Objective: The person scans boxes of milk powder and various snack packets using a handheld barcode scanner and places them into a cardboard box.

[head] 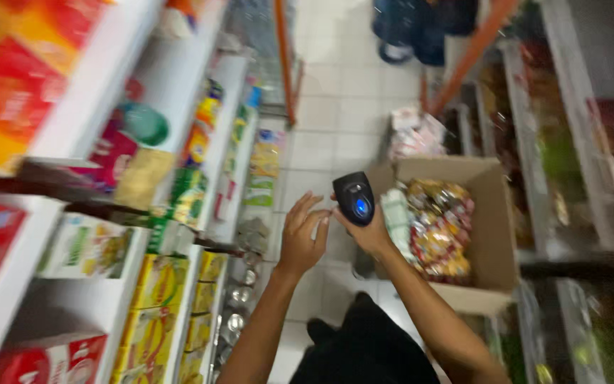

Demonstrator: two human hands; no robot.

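My right hand [371, 235] grips a black handheld scanner [354, 198] with a blue lit spot, held upright in the middle of the aisle. My left hand [303, 235] is raised right beside it, fingers spread, its fingertips close to the scanner's left side and holding nothing. Both forearms reach up from the bottom of the view.
White shelves [101, 78] on the left carry boxes and packets [158, 284] in red, yellow and green. An open cardboard box [495, 235] full of wrapped snacks sits on the tiled floor [335, 121] to the right. More shelving lines the right side. A person's legs [421, 28] stand at the aisle's far end.
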